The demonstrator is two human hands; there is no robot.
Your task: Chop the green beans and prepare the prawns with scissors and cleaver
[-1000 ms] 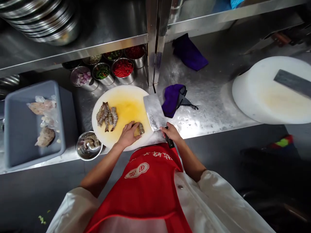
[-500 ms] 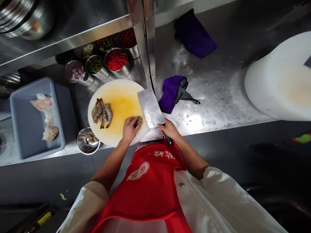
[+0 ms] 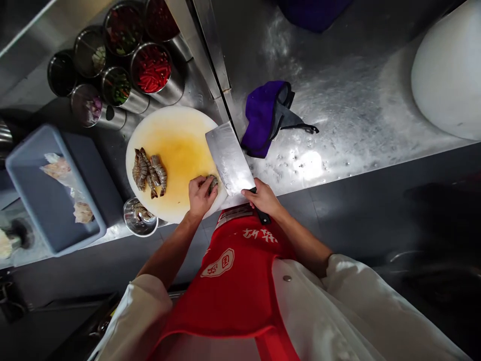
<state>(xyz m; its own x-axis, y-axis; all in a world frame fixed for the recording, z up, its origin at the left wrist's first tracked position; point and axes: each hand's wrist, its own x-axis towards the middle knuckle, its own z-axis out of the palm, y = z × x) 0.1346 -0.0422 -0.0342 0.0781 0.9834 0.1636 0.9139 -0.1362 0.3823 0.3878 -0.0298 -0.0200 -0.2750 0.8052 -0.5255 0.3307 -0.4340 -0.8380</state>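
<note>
On the right front part of the round white cutting board [image 3: 180, 120], my left hand [image 3: 201, 195] holds a grey shrimp [image 3: 213, 184] down with its fingers closed on it. My right hand [image 3: 263, 198] is wrapped round the black handle of a cleaver [image 3: 231, 160]. The wide blade lies over the board's right edge, close beside the held shrimp. Several more shrimps [image 3: 158, 173] lie in a group on the left part of the board. A small metal bowl [image 3: 130, 220] with shrimp pieces stands at the board's lower left.
Left of the board is a grey plastic bin [image 3: 99, 228] holding plastic bags. Metal containers of cut red chillies [image 3: 152, 70] and other vegetables stand behind. A purple cloth item [image 3: 259, 113] lies right of the cleaver, and a large white round object [image 3: 447, 75] is at far right.
The head view has shifted and tilted, so the containers look nearer. Both hands keep their holds on the shrimp and the cleaver, with little movement over the board.
</note>
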